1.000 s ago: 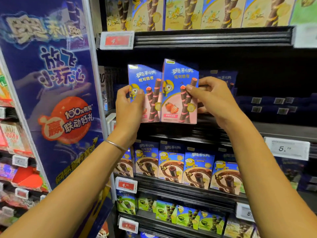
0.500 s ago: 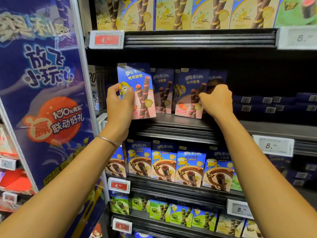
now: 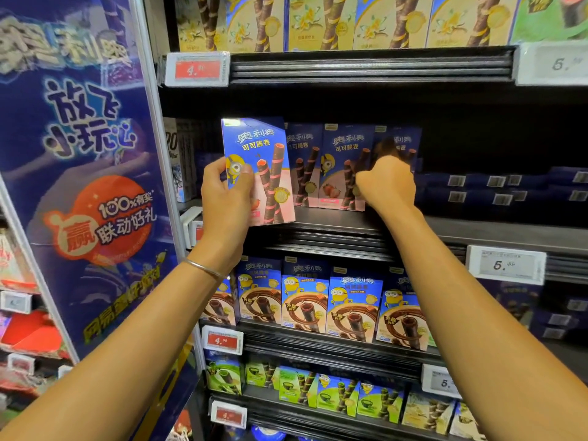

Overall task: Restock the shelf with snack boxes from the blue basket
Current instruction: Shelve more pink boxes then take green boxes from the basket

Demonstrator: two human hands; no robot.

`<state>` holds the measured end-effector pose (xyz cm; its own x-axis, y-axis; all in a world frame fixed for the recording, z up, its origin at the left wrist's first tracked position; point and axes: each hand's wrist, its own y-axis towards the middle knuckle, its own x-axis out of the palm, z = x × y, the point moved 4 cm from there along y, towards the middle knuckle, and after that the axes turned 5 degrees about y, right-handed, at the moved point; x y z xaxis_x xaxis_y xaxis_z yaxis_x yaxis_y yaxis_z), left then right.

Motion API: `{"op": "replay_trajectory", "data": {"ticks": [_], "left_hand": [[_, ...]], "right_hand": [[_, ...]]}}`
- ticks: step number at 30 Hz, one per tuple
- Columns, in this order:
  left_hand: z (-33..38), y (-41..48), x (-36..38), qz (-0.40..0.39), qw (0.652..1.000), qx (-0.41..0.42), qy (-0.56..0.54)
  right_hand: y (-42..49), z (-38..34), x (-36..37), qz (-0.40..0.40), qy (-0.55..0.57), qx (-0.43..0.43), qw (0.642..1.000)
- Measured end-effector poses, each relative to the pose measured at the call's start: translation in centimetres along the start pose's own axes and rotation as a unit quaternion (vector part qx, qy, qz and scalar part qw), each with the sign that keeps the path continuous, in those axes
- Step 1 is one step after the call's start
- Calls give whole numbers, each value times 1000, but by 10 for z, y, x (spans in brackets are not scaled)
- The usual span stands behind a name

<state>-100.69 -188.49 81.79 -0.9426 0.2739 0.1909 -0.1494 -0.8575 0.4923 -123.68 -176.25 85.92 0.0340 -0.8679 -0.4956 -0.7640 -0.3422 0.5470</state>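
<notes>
Glossy blue-and-pink cardboard: your left hand (image 3: 224, 198) is clamping fingers around a flat rectangular snack box (image 3: 259, 170), holding it upright just in front of the dark ridged metal shelf (image 3: 334, 224). Your right hand (image 3: 386, 183) is curling closed against the shelved box (image 3: 342, 167) standing farther back on that shelf.

The right hand (image 3: 386, 183) reaches in among the standing boxes, and its fingertips vanish behind the strawberry wafer-roll box (image 3: 342, 168), so whether it grips that box can't be told. The left hand (image 3: 224, 198) covers the lower left corner of its own held box (image 3: 259, 170). Vanilla boxes (image 3: 343, 20) up top are cropped by the frame's upper edge. The right-hand price tag (image 3: 552, 63) is blurred, its digits partly unreadable.
</notes>
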Motion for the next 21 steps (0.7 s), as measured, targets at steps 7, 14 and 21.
{"op": "replay_trajectory", "data": {"ticks": [7,14,21], "left_hand": [[2,-4,7,-17,1000,3,1],[10,-3,37,-32,999,24,-5],[27,-7,92,-100,994,48,-15]], "right_hand": [[-10,0,-8,34,13,-17,999],[-45,-28,-26,26,219,-141,965],[-42,-23,-30,-109,321,-58,939]]}}
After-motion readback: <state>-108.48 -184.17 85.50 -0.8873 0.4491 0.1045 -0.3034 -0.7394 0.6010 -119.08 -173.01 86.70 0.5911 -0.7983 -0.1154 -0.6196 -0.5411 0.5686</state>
